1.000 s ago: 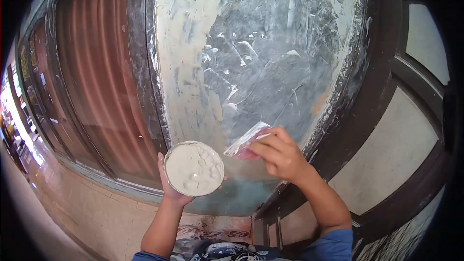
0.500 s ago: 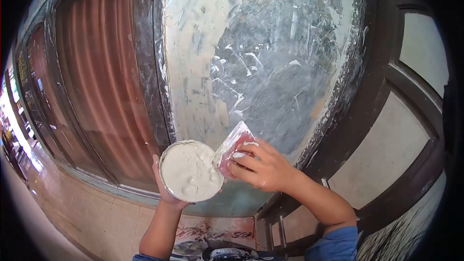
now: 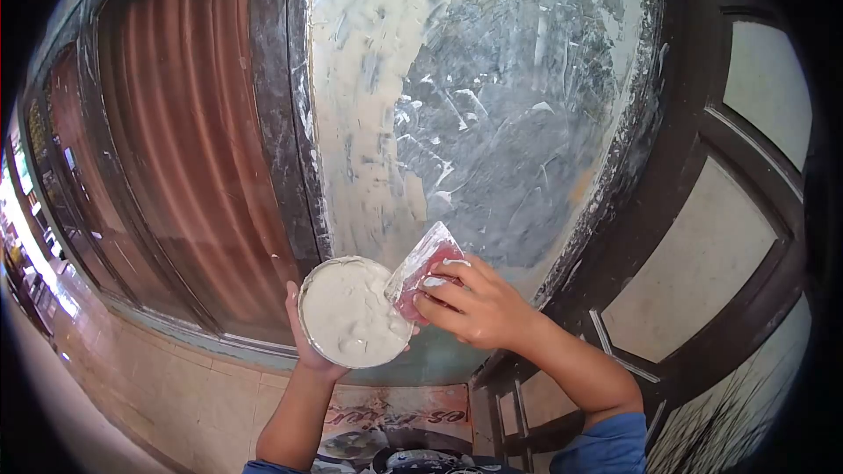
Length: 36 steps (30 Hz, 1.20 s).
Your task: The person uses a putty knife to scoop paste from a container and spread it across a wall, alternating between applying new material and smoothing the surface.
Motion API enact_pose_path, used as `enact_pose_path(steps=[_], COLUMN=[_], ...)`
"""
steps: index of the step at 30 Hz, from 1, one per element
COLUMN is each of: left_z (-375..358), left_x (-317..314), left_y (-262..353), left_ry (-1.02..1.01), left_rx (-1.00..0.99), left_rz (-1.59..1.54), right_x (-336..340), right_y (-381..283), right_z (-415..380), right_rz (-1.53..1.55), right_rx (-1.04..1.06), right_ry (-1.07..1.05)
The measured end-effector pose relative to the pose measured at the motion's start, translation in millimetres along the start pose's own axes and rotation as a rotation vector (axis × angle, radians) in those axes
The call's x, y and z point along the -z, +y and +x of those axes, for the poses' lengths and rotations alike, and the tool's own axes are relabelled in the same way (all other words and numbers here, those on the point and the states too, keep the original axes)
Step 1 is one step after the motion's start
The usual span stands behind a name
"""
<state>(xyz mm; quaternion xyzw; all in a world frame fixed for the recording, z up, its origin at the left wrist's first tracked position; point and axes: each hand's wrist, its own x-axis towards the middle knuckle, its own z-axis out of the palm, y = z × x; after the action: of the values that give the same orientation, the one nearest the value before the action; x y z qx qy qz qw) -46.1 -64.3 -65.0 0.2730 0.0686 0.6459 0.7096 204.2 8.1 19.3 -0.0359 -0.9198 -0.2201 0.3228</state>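
Observation:
My left hand (image 3: 309,353) supports a round tub (image 3: 309,340) from beneath and around its side. Pale, creamy putty (image 3: 347,307) fills it nearly to the rim, its surface lumpy. Between the fingers and thumb of my right hand (image 3: 479,303) is a reddish putty scraper (image 3: 428,268), smeared white along its blade. The scraper's lower corner meets the putty at the tub's right side. Putty also coats some of my right fingertips. Behind both hands stands a grey wall panel (image 3: 500,149), covered in cream putty down its left side and streaked with white elsewhere.
A dark frame post (image 3: 279,105) borders the panel on the left, beside glass with a reddish-brown curtain (image 3: 189,149). To the right is a dark wooden door (image 3: 676,237) with pale insets. Below lie a tiled floor (image 3: 202,391) and a printed sheet (image 3: 395,408).
The tub and my left hand sit slightly farther right in view, as does the wall panel. The scraper stays at the tub's right side, still in my right hand.

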Motion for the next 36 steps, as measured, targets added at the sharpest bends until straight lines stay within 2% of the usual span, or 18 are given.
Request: enact_pose_path(steps=[12,19,23,27,29,32,33,34,36], left_z=[8,24,35,46,51,58,59,62,66], left_x=[3,0,-2,-16,-20,-12,-15,-16,-15], left_y=[0,-7,-11,-18,-24,-30,-33,-37,-44], left_ry=[-0.136,-0.165,-0.163,-0.209,-0.123,-0.142,-0.216,-0.215,-0.021], left_rx=[0.081,0.113,0.134,0.093,0.043,0.036,0.039,0.034,-0.01], left_rz=[-0.024,0.03,0.037,-0.03,-0.027,0.041,-0.118,-0.117,0.114], right_x=[0,1,5,3,-1,-8,-10,-10,-11], right_y=[-5,14,27,42,51,61,64,67,70], right_z=[0,-16,-18,-25,-28,-32,-33,-34,-37], right_rz=[0.024,-0.017,-0.003,-0.028,-0.029,-0.022,-0.022,-0.019,-0.041], right_rx=[-0.058,-0.074,-0.094,-0.118,-0.112,-0.106,-0.107,-0.102,-0.121], right_ry=[0.056,0.03,0.106,0.138,0.145,0.169,0.187,0.188,0.197])
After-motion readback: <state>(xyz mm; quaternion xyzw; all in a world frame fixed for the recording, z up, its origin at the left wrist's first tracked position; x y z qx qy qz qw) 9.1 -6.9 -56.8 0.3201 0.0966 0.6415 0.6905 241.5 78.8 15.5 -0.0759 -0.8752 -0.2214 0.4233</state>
